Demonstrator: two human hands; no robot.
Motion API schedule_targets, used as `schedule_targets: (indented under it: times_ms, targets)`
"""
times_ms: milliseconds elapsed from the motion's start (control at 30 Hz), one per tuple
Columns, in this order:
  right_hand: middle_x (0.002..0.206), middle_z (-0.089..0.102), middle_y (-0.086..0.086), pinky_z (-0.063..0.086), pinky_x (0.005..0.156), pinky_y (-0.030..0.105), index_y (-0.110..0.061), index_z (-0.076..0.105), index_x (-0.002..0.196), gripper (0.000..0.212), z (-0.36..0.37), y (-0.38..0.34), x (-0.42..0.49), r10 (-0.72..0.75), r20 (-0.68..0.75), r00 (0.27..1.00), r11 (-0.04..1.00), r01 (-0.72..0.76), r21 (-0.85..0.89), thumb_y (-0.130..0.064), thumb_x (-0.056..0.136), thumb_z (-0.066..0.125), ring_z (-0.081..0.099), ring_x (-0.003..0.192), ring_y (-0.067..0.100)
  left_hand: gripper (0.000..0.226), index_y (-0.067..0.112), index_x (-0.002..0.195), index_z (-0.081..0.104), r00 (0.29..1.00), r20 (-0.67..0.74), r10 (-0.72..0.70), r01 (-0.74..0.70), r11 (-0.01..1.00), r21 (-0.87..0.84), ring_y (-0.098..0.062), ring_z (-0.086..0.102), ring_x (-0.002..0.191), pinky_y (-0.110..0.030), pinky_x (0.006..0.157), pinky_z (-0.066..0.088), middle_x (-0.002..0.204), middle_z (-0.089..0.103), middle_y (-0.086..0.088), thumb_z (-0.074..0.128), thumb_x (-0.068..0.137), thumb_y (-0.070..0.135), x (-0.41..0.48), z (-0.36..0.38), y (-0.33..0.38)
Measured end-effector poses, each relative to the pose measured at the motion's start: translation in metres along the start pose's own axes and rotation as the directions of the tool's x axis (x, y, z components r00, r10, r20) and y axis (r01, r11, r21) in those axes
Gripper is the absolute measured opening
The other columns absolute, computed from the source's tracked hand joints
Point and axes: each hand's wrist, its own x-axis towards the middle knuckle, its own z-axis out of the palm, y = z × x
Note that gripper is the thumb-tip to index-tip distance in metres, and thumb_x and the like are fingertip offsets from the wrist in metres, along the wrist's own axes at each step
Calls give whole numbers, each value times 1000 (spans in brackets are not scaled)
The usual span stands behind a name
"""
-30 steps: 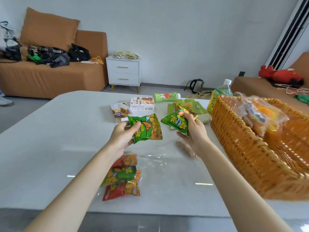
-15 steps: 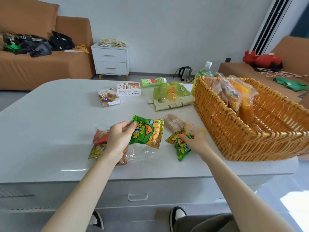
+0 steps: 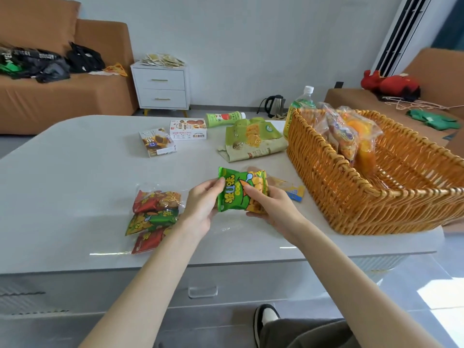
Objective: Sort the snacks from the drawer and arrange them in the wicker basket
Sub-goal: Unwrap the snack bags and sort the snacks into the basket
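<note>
Your left hand (image 3: 200,209), right hand (image 3: 273,209) both clamped on green packets (image 3: 233,194), held together above bench (image 3: 75,167). Probably squaring matching ones into a stack for a single drop. Wicker basket (image 3: 351,197) just right, part filled.

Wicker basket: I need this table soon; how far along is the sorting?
Done: a few clear-wrapped snacks stand in the wicker basket. In hand: the left hand and right hand grip a green packet. Left: the mixed packet bag, two boxes, green pouches and green tube lie on the table.
</note>
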Motion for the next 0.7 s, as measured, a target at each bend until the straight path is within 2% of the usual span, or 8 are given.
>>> schedule_targets:
  times_ms: [67,167,233,300,367,533,633,700]
  targets:
    - [100,74,6,57,64,24,-9,66,108,24,-3,-3,0,12,-7,1000,995,-11,101,-25,91,64,69,86,12,19,5,109,64,997,55,45,-47,998,43,-16,66,85,-23,73,56,97,70,-7,53,96,12,0,0,3]
    - [93,73,7,60,61,27,-11,66,97,15,-18,-10,2,32,-168,985,994,-14,105,-24,91,65,69,77,15,25,13,119,62,962,109,249,-266,944,195,-9,61,108,-25,91,52,117,64,1,54,96,11,2,-13,11]
    - [86,72,4,60,59,27,-17,62,90,8,-31,-13,5,37,-268,963,999,-44,-21,-24,92,64,70,71,16,22,16,116,61,942,71,327,-335,917,217,-8,63,106,-23,88,54,116,64,1,54,96,10,4,-25,19]
    - [82,68,3,58,52,25,-19,58,84,12,-38,-16,9,84,-302,950,987,-120,-103,-25,92,63,67,66,15,18,15,110,61,921,-22,390,-372,894,251,-12,66,96,-21,80,56,110,67,-2,52,97,8,9,-39,26]
    - [81,64,4,56,45,24,-18,56,82,15,-38,-15,15,157,-289,944,959,-216,-186,-28,90,65,61,61,13,17,15,108,62,904,-111,412,-358,874,328,-13,65,89,-23,75,57,106,67,-2,51,97,8,15,-55,29]
    - [74,58,6,46,38,20,-14,57,98,24,-17,-9,39,249,-216,944,921,-300,-247,-29,85,71,46,43,10,21,19,111,65,877,-229,422,-224,782,582,-11,60,88,-39,88,53,113,66,0,52,95,15,27,-96,31]
    - [64,54,4,40,36,18,-11,55,91,27,-1,-6,55,260,-179,949,911,-303,-280,-28,84,73,43,40,11,26,19,118,63,851,-255,459,-158,688,708,-16,56,101,-32,93,45,117,61,3,51,95,17,30,-114,32]
    - [65,57,5,43,36,19,-9,54,86,26,11,-2,63,285,-153,946,903,-318,-288,-27,85,73,47,36,11,33,21,126,58,863,-287,415,-60,650,758,-25,49,120,-38,103,39,130,57,-2,50,95,22,35,-124,30]
